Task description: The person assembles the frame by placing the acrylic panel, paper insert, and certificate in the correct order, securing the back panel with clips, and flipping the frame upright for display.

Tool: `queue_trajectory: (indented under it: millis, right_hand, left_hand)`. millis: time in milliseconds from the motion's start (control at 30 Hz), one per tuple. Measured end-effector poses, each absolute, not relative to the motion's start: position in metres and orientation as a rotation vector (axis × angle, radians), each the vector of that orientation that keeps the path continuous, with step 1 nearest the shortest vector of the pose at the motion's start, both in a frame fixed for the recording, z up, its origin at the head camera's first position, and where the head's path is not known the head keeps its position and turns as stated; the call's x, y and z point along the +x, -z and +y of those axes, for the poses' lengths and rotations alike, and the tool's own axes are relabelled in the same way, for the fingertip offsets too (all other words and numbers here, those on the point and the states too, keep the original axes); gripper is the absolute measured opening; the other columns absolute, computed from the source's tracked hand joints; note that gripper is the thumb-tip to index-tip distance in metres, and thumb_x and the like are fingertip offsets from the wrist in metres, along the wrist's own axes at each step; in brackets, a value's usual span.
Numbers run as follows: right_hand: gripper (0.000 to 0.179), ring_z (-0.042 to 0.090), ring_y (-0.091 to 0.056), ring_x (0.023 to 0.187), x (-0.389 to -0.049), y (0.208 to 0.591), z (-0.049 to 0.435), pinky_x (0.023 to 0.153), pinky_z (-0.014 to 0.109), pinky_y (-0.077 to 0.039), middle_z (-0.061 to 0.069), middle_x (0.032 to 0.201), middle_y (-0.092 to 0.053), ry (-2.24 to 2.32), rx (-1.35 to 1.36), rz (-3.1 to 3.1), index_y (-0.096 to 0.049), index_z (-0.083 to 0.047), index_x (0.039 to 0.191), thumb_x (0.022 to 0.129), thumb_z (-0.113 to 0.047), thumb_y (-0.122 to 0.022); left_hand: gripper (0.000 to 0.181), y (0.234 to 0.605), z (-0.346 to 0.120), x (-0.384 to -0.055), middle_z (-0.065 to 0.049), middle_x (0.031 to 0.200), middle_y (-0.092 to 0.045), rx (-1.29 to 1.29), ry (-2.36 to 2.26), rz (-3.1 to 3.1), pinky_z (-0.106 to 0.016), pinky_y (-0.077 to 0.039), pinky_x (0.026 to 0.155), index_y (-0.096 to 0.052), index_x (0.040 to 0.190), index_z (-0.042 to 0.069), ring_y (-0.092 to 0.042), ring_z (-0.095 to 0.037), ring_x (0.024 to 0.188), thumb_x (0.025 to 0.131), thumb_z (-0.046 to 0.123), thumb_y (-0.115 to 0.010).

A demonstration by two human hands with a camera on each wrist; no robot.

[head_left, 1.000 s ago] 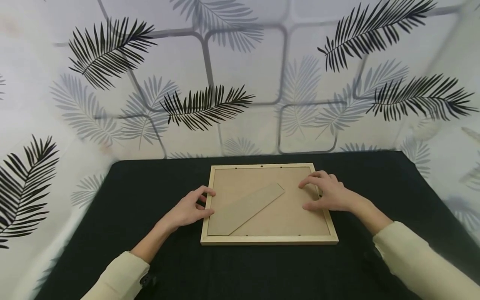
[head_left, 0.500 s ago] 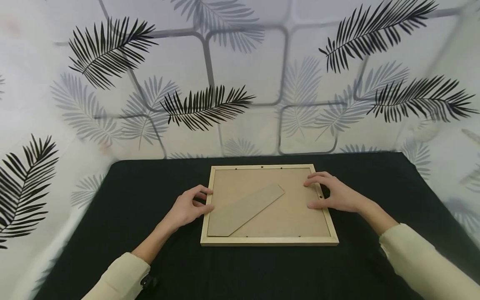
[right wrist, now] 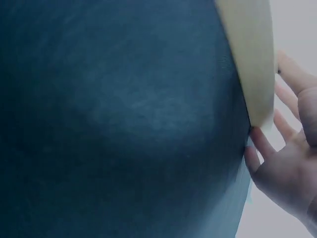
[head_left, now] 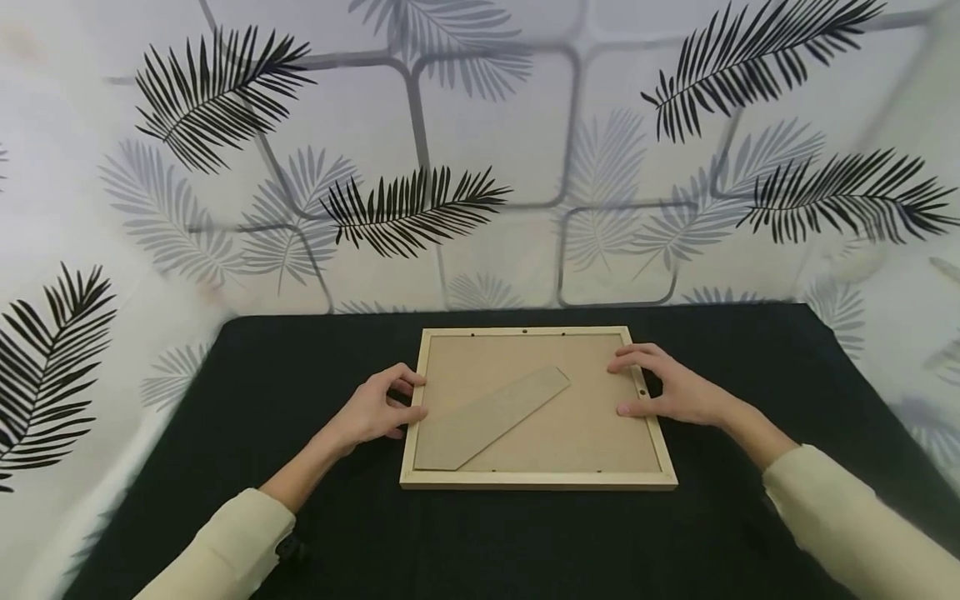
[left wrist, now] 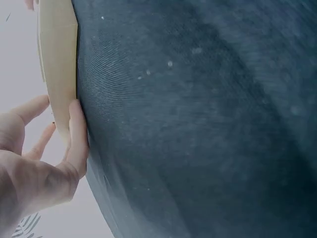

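Note:
A picture frame (head_left: 540,480) of pale wood lies face down on the black cloth. Its brown backing board (head_left: 592,433) faces up, and a slanted easel stand (head_left: 491,421) lies flat against it. My left hand (head_left: 378,406) grips the frame's left side; in the left wrist view one finger (left wrist: 78,139) lies along the outer edge while others reach over the top. On the right side, my right hand (head_left: 675,390) holds the rim, thumb and forefinger over the board. The right wrist view shows its lower fingers (right wrist: 261,143) at the outer edge by the cloth.
The black cloth (head_left: 480,550) covers the table around the frame. Behind it hangs a pale curtain (head_left: 495,258) printed with dark and grey leaves. Small dark turn pins and hanging holes sit along the frame's inner rim.
My right hand has drawn back a little to the right, from over the board to the frame's right rim. The left hand has shifted slightly outward. The frame stays in place.

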State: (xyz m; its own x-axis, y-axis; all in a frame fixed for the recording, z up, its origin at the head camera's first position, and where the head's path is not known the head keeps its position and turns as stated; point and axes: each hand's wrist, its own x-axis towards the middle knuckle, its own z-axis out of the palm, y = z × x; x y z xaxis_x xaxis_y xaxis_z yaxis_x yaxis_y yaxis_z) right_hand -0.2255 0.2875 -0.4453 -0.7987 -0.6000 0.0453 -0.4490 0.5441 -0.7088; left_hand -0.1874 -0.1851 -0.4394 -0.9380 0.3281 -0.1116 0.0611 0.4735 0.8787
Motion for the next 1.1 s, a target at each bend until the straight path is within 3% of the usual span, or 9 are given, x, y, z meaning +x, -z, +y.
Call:
queue_trajectory:
  millis: [133, 300, 367, 567, 933, 1100]
  right_hand:
    - [0.059, 0.042, -0.026, 0.146, -0.227, 0.445, 0.305, 0.111, 0.061, -0.03, 0.017, 0.161, -0.027, 1.228, -0.855, 2.422, -0.052, -0.009, 0.146, 0.094, -0.019, -0.077]
    - [0.069, 0.046, -0.028, 0.144, -0.229, 0.446, 0.319, 0.111, 0.034, -0.038, 0.02, 0.165, -0.017, 1.335, -0.847, 2.293, -0.039, -0.001, 0.154, 0.095, -0.01, -0.073]
    - [0.07, 0.046, -0.031, 0.143, -0.229, 0.447, 0.318, 0.109, 0.029, -0.039, 0.02, 0.165, -0.018, 1.309, -0.867, 2.32, -0.039, -0.001, 0.154, 0.095, -0.012, -0.074]
    - [0.071, 0.043, -0.032, 0.143, -0.229, 0.449, 0.316, 0.11, 0.046, -0.038, 0.019, 0.165, -0.018, 1.237, -0.9, 2.386, -0.04, 0.0, 0.154, 0.094, -0.013, -0.076]
    - [0.082, 0.047, -0.035, 0.14, -0.234, 0.439, 0.309, 0.102, 0.064, -0.039, 0.022, 0.165, -0.013, 1.097, -0.913, 2.389, -0.033, 0.001, 0.156, 0.092, -0.019, -0.079]
    - [0.081, 0.049, -0.024, 0.144, -0.233, 0.434, 0.301, 0.102, 0.068, -0.036, 0.023, 0.166, -0.006, 1.055, -0.894, 2.363, -0.032, 0.0, 0.157, 0.093, -0.02, -0.078]
  left_hand:
    - [0.046, 0.439, -0.183, -0.188, -0.024, 0.119, -0.052, 0.284, -1.494, 2.409, -0.041, -0.061, 0.066, -0.054, 0.134, 0.003, -0.069, -0.029, 0.087, 0.093, 0.005, -0.075]
    - [0.05, 0.439, -0.184, -0.186, -0.024, 0.121, -0.053, 0.261, -1.518, 2.399, -0.04, -0.061, 0.068, -0.055, 0.138, 0.004, -0.07, -0.029, 0.089, 0.092, 0.005, -0.076]
    - [0.054, 0.439, -0.185, -0.185, -0.024, 0.124, -0.053, 0.277, -1.521, 2.39, -0.04, -0.061, 0.069, -0.053, 0.142, 0.004, -0.07, -0.03, 0.093, 0.093, 0.005, -0.076]
    - [0.063, 0.437, -0.187, -0.184, -0.027, 0.131, -0.049, 0.293, -1.524, 2.337, -0.041, -0.061, 0.074, -0.046, 0.15, 0.003, -0.069, -0.033, 0.1, 0.094, 0.002, -0.073]
    - [0.062, 0.436, -0.184, -0.183, -0.027, 0.129, -0.049, 0.251, -1.54, 2.322, -0.041, -0.061, 0.074, -0.045, 0.15, 0.001, -0.069, -0.034, 0.101, 0.094, -0.001, -0.072]
    - [0.061, 0.434, -0.183, -0.182, -0.026, 0.129, -0.048, 0.23, -1.522, 2.339, -0.042, -0.061, 0.074, -0.047, 0.149, 0.002, -0.069, -0.034, 0.101, 0.094, -0.001, -0.071]
